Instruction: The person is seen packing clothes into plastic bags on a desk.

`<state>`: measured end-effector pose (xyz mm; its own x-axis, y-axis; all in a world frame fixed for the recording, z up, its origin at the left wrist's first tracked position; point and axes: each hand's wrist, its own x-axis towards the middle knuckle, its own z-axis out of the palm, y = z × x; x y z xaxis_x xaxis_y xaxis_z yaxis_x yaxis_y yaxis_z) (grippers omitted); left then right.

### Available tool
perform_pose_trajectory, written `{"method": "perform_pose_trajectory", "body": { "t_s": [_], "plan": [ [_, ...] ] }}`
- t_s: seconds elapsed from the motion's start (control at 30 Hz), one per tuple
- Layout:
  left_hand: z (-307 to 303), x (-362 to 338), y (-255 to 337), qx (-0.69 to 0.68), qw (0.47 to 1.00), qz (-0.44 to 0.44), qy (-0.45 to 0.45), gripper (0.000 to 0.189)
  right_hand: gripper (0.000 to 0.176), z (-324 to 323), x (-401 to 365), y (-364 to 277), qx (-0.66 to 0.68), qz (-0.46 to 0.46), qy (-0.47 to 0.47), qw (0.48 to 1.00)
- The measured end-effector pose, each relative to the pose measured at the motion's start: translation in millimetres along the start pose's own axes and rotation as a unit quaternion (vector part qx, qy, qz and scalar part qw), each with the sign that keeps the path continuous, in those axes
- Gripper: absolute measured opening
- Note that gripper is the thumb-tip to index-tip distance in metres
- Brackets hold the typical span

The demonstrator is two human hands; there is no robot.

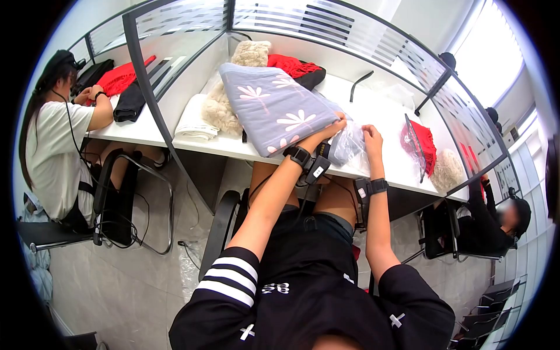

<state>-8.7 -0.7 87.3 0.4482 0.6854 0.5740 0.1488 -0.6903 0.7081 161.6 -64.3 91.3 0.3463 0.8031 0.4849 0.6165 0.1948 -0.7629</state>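
Note:
A folded grey-lavender cloth [262,99] with white and pink flower prints leans over the desk edge in front of me. My left hand [331,127] is closed at its lower right corner, against the clear plastic bag. Crinkled and see-through, the plastic bag [351,140] spreads between my two hands, with a grey-blue part showing under it. My right hand [372,139] pinches the bag's right side, fingers closed. Both wrists carry black straps with small devices. What lies under my left fingers is partly hidden.
Beige fluffy fabric [221,111] and folded white cloth [198,119] lie left on the white desk [385,108]. Red and black fabric [297,70] sits behind. To the right are bagged red fabric [424,143] and another fluffy piece [448,170]. Partitions separate people seated either side.

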Motion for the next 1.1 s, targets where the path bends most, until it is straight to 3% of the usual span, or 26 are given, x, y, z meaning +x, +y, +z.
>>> {"method": "perform_pose_trajectory", "body": {
  "t_s": [0.63,0.83,1.1],
  "plan": [
    [11.7,5.5,-17.3,-0.040,0.998,-0.042,-0.023,0.021,0.015,0.2,1.0,6.7,-0.017,-0.005,-0.006,1.000],
    [18.6,7.0,-17.5,0.010,0.999,-0.024,0.044,0.020,0.014,1.0,0.3,7.4,-0.011,0.003,0.000,1.000],
    [-0.4,-4.4,3.8,-0.068,0.996,-0.051,-0.022,0.022,0.014,1.8,0.4,7.9,-0.007,0.008,-0.003,1.000]
  ]
}}
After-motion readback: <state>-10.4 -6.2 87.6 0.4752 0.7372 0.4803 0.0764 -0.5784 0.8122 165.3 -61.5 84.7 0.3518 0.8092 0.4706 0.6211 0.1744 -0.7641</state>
